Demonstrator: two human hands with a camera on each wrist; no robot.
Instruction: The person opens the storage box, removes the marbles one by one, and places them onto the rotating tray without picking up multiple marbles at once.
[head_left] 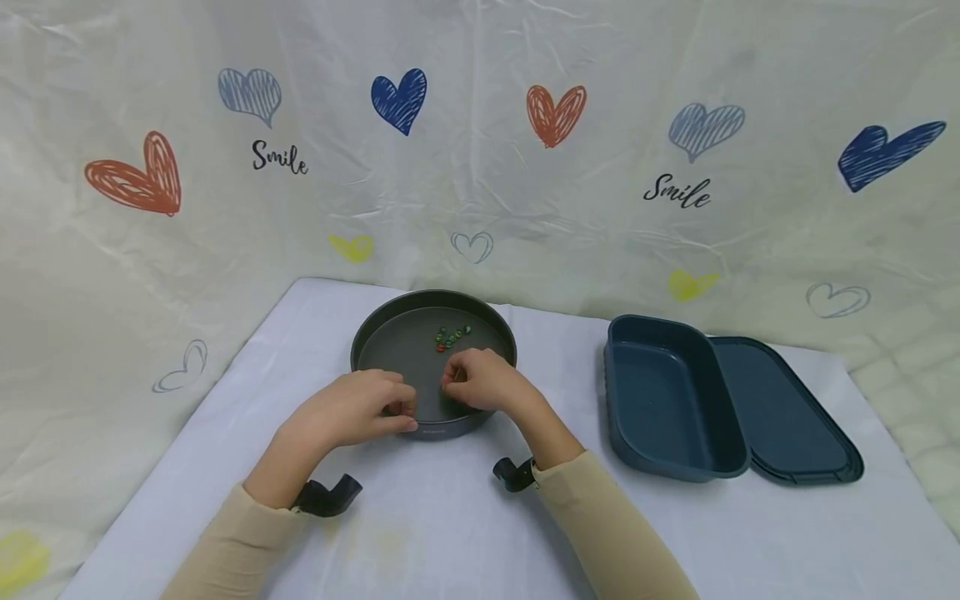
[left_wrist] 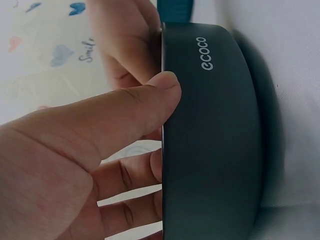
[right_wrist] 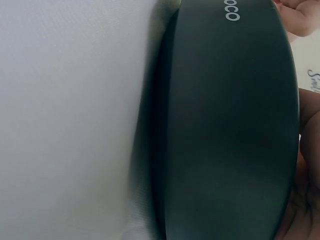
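Observation:
A round dark-grey tray [head_left: 397, 408] marked "ecoco" stands on the white-covered table. Inside it, toward the back, lies a small cluster of green and red beads [head_left: 450, 337], too small to make out well. My left hand [head_left: 360, 408] grips the tray's near-left rim, its thumb [left_wrist: 150, 95] on the outer edge and other fingers over the inner side. Over the right part of the tray, my right hand [head_left: 483, 379] has its fingers curled down toward the tray floor. Whether anything small is between its fingertips is hidden; the tray wall [right_wrist: 230, 125] blocks the right wrist view.
To the right stands a deep blue rectangular container [head_left: 675, 400] without its cover on. A flat blue lid [head_left: 787, 417] lies beside it, partly behind its right side. A white sheet printed with hearts [head_left: 480, 167] hangs behind the table.

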